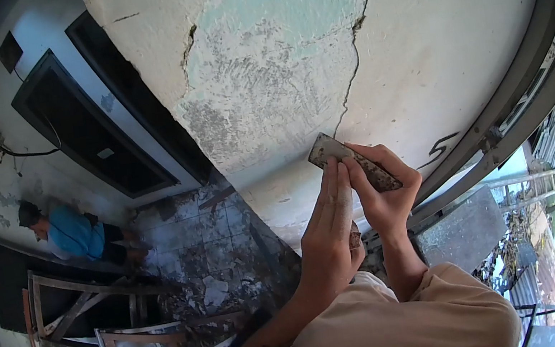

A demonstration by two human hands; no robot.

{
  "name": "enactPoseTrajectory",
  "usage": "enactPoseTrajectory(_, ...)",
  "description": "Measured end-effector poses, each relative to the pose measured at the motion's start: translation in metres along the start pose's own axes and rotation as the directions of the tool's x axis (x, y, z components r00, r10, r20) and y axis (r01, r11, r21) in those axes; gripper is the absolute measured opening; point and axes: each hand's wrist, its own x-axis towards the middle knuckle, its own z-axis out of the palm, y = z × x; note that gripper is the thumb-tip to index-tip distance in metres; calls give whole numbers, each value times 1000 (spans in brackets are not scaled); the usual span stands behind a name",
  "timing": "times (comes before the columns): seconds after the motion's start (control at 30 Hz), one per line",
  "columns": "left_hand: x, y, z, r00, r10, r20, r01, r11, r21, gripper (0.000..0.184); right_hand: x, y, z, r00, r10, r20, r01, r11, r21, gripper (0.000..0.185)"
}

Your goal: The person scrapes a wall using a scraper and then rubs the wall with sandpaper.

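Near the wall's (432, 47) lower edge, the left hand (327, 242), fingers together, meets a slanting flat tool (322, 148); the right hand's (389, 201) fingers pinch its lower end.

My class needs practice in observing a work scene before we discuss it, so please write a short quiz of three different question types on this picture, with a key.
1. Multiple choice: What colour is the top of the other person?
a) red
b) blue
c) yellow

2. True or false: The left hand and the right hand both touch the flat tool.

3. Fill in the blank: On the wall, a long, thin ____ runs down towards the flat tool.

Key:
1. b
2. True
3. crack
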Motion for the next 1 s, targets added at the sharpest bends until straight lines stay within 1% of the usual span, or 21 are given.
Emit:
enactPoseTrajectory(0.03, -1, 1, -1, 1000, -20, 10, 20, 1000, 2, 69, -2, -1, -2, 1000, 5, 7, -5, 1000, 0, 16)
enactPoseTrajectory(0.07, -3, 2, -1, 1000, -23, 8, 23, 1000, 7, 69, -5, -1, -5, 999, 48, -23, -48, 999, 7, 16)
enactPoseTrajectory(0.1, -4, 1, 0, 998, -27, 56, 28, 1000, -11, 74, -7, -1, -4, 995, 86, -55, -85, 996, 19, 15)
enactPoseTrajectory(0.13, -5, 0, 0, 995, -27, 100, 30, 999, -28, 80, -8, 0, -1, 996, 80, -50, -79, 997, 25, 15)
enactPoseTrajectory(0.17, -4, -3, 1, 996, -7, 88, 5, 1000, 21, 81, -8, 2, 2, 996, 46, -72, -45, 999, 18, 15)
enactPoseTrajectory(0.2, -2, -2, 1, 997, -14, 78, 12, 1000, 22, 81, -9, 3, 4, 996, 18, -88, -17, 1000, 6, 15)
enactPoseTrajectory(0.23, 1, -1, -1, 999, -6, 31, 5, 1000, 27, 82, -7, 4, 9, 996, -1, -86, 4, 999, 34, 16)
enactPoseTrajectory(0.27, 2, -1, -3, 1000, -4, -19, 5, 999, 37, 82, -6, 3, 10, 998, 8, -61, -6, 999, 36, 16)
enactPoseTrajectory(0.3, 2, -2, -2, 999, -33, -38, 35, 998, 47, 82, -5, -1, 12, 997, -2, -75, 5, 999, 39, 15)
enactPoseTrajectory(0.37, 0, -1, -1, 998, 3, -66, -3, 1000, 1, 84, -7, -1, 13, 998, -10, -69, 13, 999, 53, 16)
enactPoseTrajectory(0.4, -3, -1, 0, 998, 3, -57, -1, 999, 45, 85, -9, 1, 13, 997, -18, -78, 23, 998, 62, 17)
enactPoseTrajectory(0.47, -7, -2, 3, 999, 1, -52, -4, 999, -44, 91, -15, 4, 8, 993, 58, -106, -52, 997, 56, 17)
enactPoseTrajectory(0.5, -9, -5, 5, 999, -7, -43, 5, 998, -56, 93, -18, 6, 8, 992, 67, -106, -62, 997, 54, 17)
enactPoseTrajectory(0.53, -9, -8, 6, 999, 1, -36, -1, 1000, -2, 93, -17, 9, 9, 991, 74, -112, -69, 996, 48, 17)
enactPoseTrajectory(0.57, -6, -10, 6, 999, 29, -33, -27, 999, 40, 93, -14, 8, 11, 992, 47, -117, -47, 999, -4, 16)
enactPoseTrajectory(0.6, -5, -11, 5, 998, 53, -22, -52, 996, 77, 92, -15, 9, 12, 994, 51, -99, -51, 999, 0, 16)
enactPoseTrajectory(0.63, -4, -12, 5, 999, 44, -32, -41, 996, 82, 92, -14, 9, 13, 992, 63, -114, -61, 998, 18, 16)
enactPoseTrajectory(0.7, -3, -12, 6, 995, 85, -45, -80, 990, 121, 92, -12, 16, 11, 990, 65, -126, -63, 998, 24, 16)
enactPoseTrajectory(0.8, -7, -10, 9, 997, 56, -60, -50, 994, 96, 91, -14, 13, 11, 991, 61, -116, -57, 998, 34, 16)
enactPoseTrajectory(0.93, 0, -11, 4, 993, 63, -96, -56, 996, 70, 91, -8, 5, 19, 991, 46, -125, -38, 998, 59, 16)
enactPoseTrajectory(1.0, 7, -9, -4, 988, 107, -108, -92, 987, 135, 90, 0, -2, 25, 993, 26, -116, -13, 994, 108, 16)
